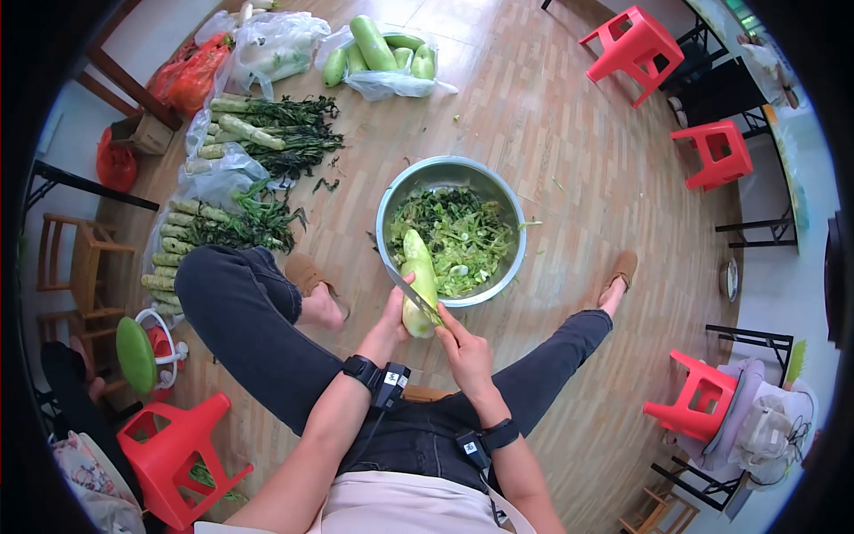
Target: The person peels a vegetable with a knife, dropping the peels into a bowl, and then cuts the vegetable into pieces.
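A pale green gourd [422, 271], partly peeled, is held over the near edge of a metal bowl [386, 206]. My left hand [391, 313] is wrapped round its lower left side. In my right hand [464, 349] is the handle of a knife [413, 294], whose blade lies slantwise across the gourd. Green peelings and leafy scraps [463, 233] lie inside the bowl. The underside of the gourd, where my left fingers reach, is hidden.
Leafy stems [253, 133] lie on plastic at the left, with whole gourds [374, 44] in a bag behind. Red stools [633, 53] stand at the right and a red stool [173, 454] at the lower left. My legs flank the bowl.
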Action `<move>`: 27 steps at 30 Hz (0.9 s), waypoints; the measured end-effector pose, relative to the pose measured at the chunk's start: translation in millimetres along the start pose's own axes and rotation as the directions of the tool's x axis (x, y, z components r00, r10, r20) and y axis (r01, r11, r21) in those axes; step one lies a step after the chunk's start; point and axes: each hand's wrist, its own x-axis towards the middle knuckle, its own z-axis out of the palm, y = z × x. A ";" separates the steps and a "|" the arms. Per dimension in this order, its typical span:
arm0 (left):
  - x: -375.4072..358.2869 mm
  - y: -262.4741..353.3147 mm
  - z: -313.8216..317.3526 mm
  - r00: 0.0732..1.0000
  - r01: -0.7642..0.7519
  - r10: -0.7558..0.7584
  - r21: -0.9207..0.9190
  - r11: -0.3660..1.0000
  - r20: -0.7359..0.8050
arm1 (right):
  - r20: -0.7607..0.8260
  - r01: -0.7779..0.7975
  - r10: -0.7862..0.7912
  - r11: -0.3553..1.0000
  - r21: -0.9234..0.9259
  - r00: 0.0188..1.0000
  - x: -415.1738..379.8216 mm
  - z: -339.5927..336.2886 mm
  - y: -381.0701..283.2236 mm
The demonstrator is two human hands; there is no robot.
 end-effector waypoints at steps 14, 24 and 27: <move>-8.7 5.7 10.8 1.000 0.004 -0.003 -0.051 0.999 0.005 | 0.223 -0.493 0.521 0.466 0.735 0.824 16.0 13.1 30.1; -5.0 6.4 8.6 0.999 0.035 -0.035 0.003 0.999 -0.027 | 0.146 -0.007 0.000 0.999 0.050 0.989 -8.4 -28.2 -5.7; -6.5 6.9 12.2 0.999 0.032 -0.033 0.052 0.998 0.019 | 0.106 0.034 -0.031 0.999 -0.021 0.994 -9.1 -19.8 1.1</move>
